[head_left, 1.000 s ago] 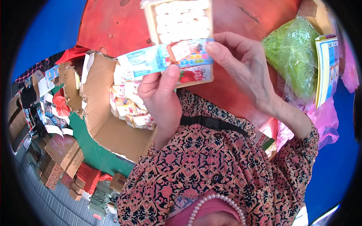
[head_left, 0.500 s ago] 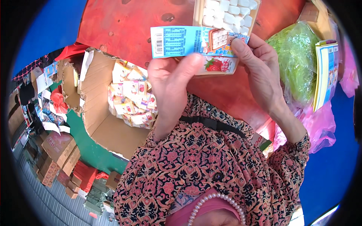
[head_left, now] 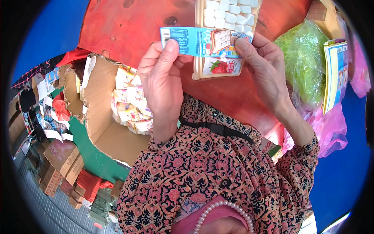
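Observation:
A blue printed card strip [head_left: 191, 43] is stretched level between my two hands. My left hand [head_left: 163, 84] pinches its left end, thumb in front and fingers behind. The right end is gripped by my right hand [head_left: 267, 72] between thumb and bent fingers. Behind the strip, on the red table, lies a pale shallow tray [head_left: 198, 70], partly covered by it. White pillow-shaped pieces [head_left: 230, 17] sit in rows in the tray's far part. A small packet with a strawberry picture [head_left: 222, 66] lies in its near end.
A cardboard box [head_left: 109, 93] with many small packets [head_left: 130, 105] stands left of the red table [head_left: 136, 23]. To the right are a clear bag of green material [head_left: 306, 62], a stack of printed cards [head_left: 336, 76] and a pink plastic bag [head_left: 329, 132]. Cartons [head_left: 64, 156] stand farther left.
My left hand has shifted left and now pinches the strip's left end; before, its thumb lay along the lower edge. More of the tray and strawberry packet shows. My right hand keeps its grip.

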A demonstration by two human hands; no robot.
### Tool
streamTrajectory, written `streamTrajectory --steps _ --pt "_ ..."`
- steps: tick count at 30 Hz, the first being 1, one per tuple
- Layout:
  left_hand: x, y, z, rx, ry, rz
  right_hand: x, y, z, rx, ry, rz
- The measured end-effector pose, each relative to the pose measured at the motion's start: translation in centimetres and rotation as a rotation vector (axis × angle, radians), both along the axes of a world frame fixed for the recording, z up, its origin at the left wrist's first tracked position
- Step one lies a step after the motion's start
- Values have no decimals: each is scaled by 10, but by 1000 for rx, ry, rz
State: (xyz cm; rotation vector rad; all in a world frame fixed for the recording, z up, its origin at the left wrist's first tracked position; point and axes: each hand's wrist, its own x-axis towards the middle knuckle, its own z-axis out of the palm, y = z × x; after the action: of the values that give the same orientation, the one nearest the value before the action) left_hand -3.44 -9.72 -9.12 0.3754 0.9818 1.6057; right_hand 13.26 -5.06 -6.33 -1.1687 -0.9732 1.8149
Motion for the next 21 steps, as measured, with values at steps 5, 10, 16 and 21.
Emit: streamTrajectory --steps 5,10,16,21 --pt "11 3 -2 -151 -195 -78 2 -3 -2 -58 92 1" --pt "23 3 0 -211 -431 -345 16 -3 -8 -88 157 59" --pt "35 1 28 -137 -499 -404 48 -2 -21 -127 335 252" --pt "44 2 32 -86 -484 -603 62 -3 -37 -93 540 315"
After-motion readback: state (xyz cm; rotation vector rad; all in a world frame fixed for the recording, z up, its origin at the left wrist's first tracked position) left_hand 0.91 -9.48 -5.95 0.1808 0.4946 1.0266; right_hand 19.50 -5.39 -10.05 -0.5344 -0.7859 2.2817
